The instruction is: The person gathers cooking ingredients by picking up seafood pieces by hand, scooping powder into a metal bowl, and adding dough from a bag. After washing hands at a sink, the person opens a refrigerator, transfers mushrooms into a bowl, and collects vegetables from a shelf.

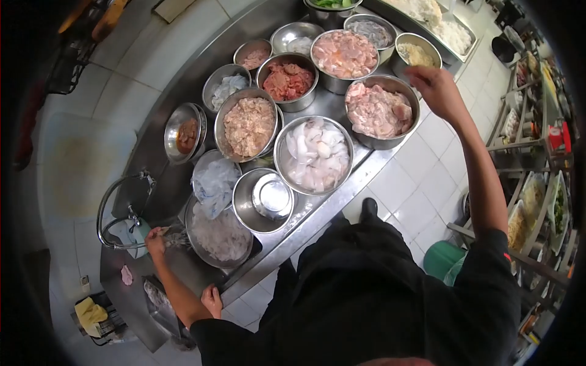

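At the left, by the sink faucet (113, 201), my left hand (157, 241) is closed beside a pale, wispy bundle. What it grips is too small to make out. A large bowl of pale, translucent food (218, 235) stands just right of it. My right hand (436, 91) is at the far right end of the counter, fingers bent inward, overlapping the near rim of a steel pot of yellowish minced food (418, 55). Its fingertips are partly hidden. Left of and below that hand stands a pot of pink raw meat (379, 110).
Steel bowls crowd the counter (366, 177), holding squid-like white pieces (314, 152), minced meat (249, 127) and red meat (287, 80). A steel bowl (247, 210) contains an upturned smaller bowl. Another hand (212, 301) shows near the sink edge. Shelves (528, 183) stand right.
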A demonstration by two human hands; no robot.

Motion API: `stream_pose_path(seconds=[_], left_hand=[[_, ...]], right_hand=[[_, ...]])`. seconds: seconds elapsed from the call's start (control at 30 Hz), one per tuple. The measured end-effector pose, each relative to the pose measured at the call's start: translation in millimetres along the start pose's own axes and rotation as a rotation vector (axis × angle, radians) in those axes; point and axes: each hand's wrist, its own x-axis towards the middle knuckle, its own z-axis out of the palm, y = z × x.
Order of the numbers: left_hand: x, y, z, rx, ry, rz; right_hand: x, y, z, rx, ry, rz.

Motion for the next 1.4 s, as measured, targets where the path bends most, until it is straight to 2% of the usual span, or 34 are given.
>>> stream_pose_path(seconds=[0.07, 0.1, 0.2, 0.27, 0.33, 0.43, 0.47, 0.53, 0.6, 0.67, 0.73, 0.8, 0.83, 0.93, 0.97, 1.07, 1.1, 1.17, 1.23, 1.27, 1.33, 1.4], left_hand=[[9, -17, -1, 0.197, 0.024, -0.001], [9, -23, -6, 0.299, 0.039, -0.004], [-30, 27, 8, 0.795, -0.082, 0.154], [-43, 32, 21, 0.786, -0.084, 0.195], [-68, 72, 32, 0.792, -0.137, 0.237], [-90, 133, 41, 0.658, -0.158, 0.212], [-92, 145, 43, 0.562, -0.168, 0.246], [-95, 167, 42, 0.371, -0.188, 0.311], [-123, 231, 46, 0.264, -0.261, 0.311], [-147, 281, 56, 0.175, -0.344, 0.315], [-162, 308, 69, 0.102, -0.433, 0.323], [-176, 321, 92, -0.105, -0.449, 0.209], [-182, 322, 107, -0.288, -0.481, 0.112], [-206, 322, 145, -0.888, -0.645, -0.234], [-213, 315, 163, -1.053, -0.656, -0.286], [-231, 321, 198, -1.465, -0.704, -0.533], [-236, 325, 205, -1.585, -0.722, -0.636], [-240, 327, 215, -1.633, -0.746, -0.655], [-241, 325, 217, -1.65, -0.765, -0.628], [-241, 326, 216, -1.604, -0.702, -0.59], [-244, 326, 210, -1.502, -0.587, -0.511], [-246, 320, 208, -1.493, -0.585, -0.487]], right_hand=[[8, 2, 6, -0.043, 0.004, -0.036], [13, -7, 2, -0.129, -0.09, 0.082], [22, 2, 5, -0.127, -0.057, -0.032], [28, 6, 9, -0.14, -0.081, -0.029], [29, -12, 6, -0.198, -0.071, -0.072], [20, -35, 22, -0.028, -0.113, -0.249], [11, -49, 31, -0.056, -0.178, -0.413], [-13, -77, 61, 0.096, -0.394, -0.542], [-24, -94, 94, -0.05, -0.53, -0.705], [-26, -108, 125, -0.143, -0.565, -0.837], [-27, -118, 150, -0.223, -0.573, -0.943], [-27, -117, 176, -0.348, -0.612, -0.955], [-26, -119, 183, -0.41, -0.63, -0.959], [-22, -118, 180, -0.425, -0.487, -0.905], [-16, -110, 182, -0.423, -0.482, -0.881], [-5, -102, 161, -0.195, -0.388, -0.589], [-3, -107, 146, -0.103, -0.357, -0.549], [1, -115, 126, 0.056, -0.277, -0.465], [-2, -125, 116, 0.041, -0.285, -0.398], [-2, -130, 114, 0.035, -0.286, -0.368], [-3, -132, 142, -0.184, -0.447, -0.285], [-22, -142, 165, -0.313, -0.387, -0.26]])
